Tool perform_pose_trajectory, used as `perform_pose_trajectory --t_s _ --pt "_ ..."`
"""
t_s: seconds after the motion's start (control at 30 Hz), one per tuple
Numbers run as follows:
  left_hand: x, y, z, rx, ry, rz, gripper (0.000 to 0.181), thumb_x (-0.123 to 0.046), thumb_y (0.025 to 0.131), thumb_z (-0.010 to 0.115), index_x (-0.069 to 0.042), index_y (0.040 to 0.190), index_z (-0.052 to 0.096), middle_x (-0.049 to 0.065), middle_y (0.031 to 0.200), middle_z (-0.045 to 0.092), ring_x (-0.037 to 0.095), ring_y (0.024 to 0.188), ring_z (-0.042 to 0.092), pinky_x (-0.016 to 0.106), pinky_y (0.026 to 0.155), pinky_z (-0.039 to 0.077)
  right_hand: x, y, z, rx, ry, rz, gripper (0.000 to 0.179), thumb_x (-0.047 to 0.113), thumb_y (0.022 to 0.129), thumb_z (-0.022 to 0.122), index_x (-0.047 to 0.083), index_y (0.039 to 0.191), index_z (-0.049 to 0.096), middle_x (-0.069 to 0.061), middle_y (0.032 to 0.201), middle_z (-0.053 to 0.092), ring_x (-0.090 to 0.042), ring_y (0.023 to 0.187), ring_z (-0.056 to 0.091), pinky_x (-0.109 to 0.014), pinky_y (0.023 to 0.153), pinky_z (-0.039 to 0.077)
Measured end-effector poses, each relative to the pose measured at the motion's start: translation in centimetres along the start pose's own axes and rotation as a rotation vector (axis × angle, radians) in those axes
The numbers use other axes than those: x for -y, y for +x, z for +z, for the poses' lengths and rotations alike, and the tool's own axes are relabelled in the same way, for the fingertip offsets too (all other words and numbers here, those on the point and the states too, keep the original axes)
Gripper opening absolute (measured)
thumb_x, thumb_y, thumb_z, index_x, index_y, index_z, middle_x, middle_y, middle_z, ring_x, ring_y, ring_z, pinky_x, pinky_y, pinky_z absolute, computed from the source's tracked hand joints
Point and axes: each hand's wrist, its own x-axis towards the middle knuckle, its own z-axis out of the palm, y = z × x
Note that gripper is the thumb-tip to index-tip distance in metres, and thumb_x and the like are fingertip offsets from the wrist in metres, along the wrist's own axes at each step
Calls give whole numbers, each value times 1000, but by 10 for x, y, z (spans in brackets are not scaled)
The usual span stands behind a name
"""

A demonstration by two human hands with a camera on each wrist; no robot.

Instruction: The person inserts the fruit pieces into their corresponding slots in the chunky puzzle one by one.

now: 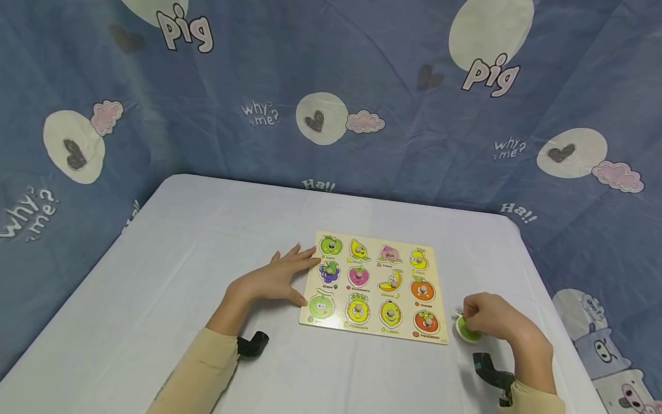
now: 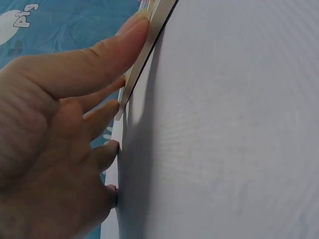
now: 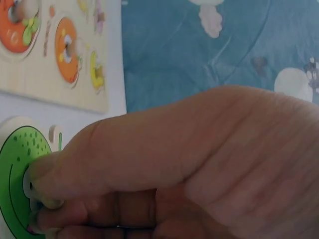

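A wooden fruit puzzle board lies on the table, with knobbed fruit pieces in its rows. Along its left edge, my left hand rests with fingers spread. In the left wrist view the thumb presses on the board's edge. To the right of the board, my right hand pinches a round green fruit puzzle piece between thumb and fingers. The right wrist view shows the piece's speckled green face and curled stem, its middle covered by the fingertips. At the board's lower left is a paler green melon-like picture.
A white cloth covers the table. Behind it hangs a blue curtain with cartoon prints. Black wrist mounts sit at both cuffs, low over the table. The orange and persimmon pieces sit on the board side nearest my right hand.
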Motion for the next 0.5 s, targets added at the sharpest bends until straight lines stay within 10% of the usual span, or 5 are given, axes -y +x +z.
perform_pose_trajectory --t_s 0.5 --pt "4 2 1 -5 -16 -18 107 -29 63 92 -26 154 37 -6 167 18 26 158 -2 63 123 -4 42 12 2 -9 3 -65 10 3 75 65 10 75 57 -2 70 51 -18 66 45 -30 56 34"
